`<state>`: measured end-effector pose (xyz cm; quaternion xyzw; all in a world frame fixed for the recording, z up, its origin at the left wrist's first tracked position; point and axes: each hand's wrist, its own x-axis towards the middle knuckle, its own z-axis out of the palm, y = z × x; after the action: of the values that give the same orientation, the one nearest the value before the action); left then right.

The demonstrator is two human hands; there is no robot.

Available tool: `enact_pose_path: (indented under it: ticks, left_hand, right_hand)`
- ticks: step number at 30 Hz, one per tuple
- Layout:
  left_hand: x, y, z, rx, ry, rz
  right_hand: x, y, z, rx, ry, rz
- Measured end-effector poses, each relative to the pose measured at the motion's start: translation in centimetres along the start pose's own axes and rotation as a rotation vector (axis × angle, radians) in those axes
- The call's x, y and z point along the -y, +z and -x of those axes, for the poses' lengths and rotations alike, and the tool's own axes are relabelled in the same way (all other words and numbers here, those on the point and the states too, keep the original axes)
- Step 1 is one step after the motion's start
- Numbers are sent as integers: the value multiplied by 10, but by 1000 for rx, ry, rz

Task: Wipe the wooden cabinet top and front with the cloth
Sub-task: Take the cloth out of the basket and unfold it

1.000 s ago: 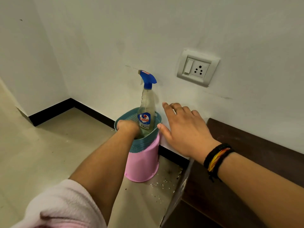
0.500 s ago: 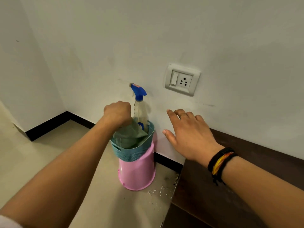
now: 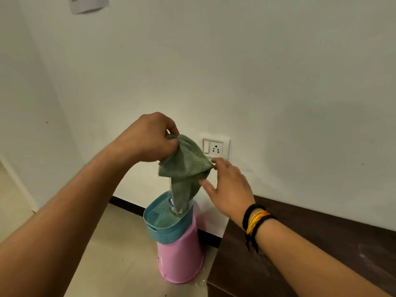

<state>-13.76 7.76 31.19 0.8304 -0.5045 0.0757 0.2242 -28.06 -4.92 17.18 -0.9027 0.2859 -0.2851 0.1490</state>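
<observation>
Head view: green cloth lifted above the basket

Head camera shows the left hand (image 3: 150, 138) at frame centre, its grip closed on the top of the green cloth (image 3: 185, 166), which hangs down into the blue basket (image 3: 165, 228). That basket sits on an upturned pink bucket (image 3: 181, 260) on the floor. The right hand (image 3: 229, 187), fingers spread and holding nothing, touches the cloth's right edge. A spray bottle (image 3: 172, 205) stands in the basket, mostly hidden. The dark wooden cabinet top (image 3: 321, 243) fills the lower right.
</observation>
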Motion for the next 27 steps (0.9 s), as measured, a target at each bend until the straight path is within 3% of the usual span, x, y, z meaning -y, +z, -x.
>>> enact_pose_path:
  ticks: [3,7,9,13,14,16,18,21,23,25,27]
  left_hand:
    - [-10,-2,26,-29,-5,105]
    - [-18,9,65,25,-17,310]
    - [-23,17,83,92,-5,337]
    - [-19,43,81,-220,-50,396]
    - [-23,51,75,-174,-21,496]
    - [-39,69,65,68,38,802]
    - [-61,81,53,222,91,922]
    - [-92,80,31,220,164,756]
    - [-105,72,18,314,204,696]
    - [-121,65,7,396,278,618]
    - [-138,62,-3,352,361,446]
  right_hand:
    - [-5,-26,-5,-171,-30,-50]
    - [-12,-54,-3,-83,-8,-267]
    - [-16,-69,-1,-117,-28,-291]
    - [-18,-99,6,-142,-102,-423]
    - [-19,-106,8,-144,-103,-471]
    - [-22,-118,12,-153,-114,-510]
    - [-28,-128,16,-166,-124,-506]
    - [-44,-141,21,-173,-96,-514]
    - [-54,-151,24,-151,-91,-512]
    - [-64,-162,29,-114,-57,-632]
    - [-70,-173,35,-81,24,-840]
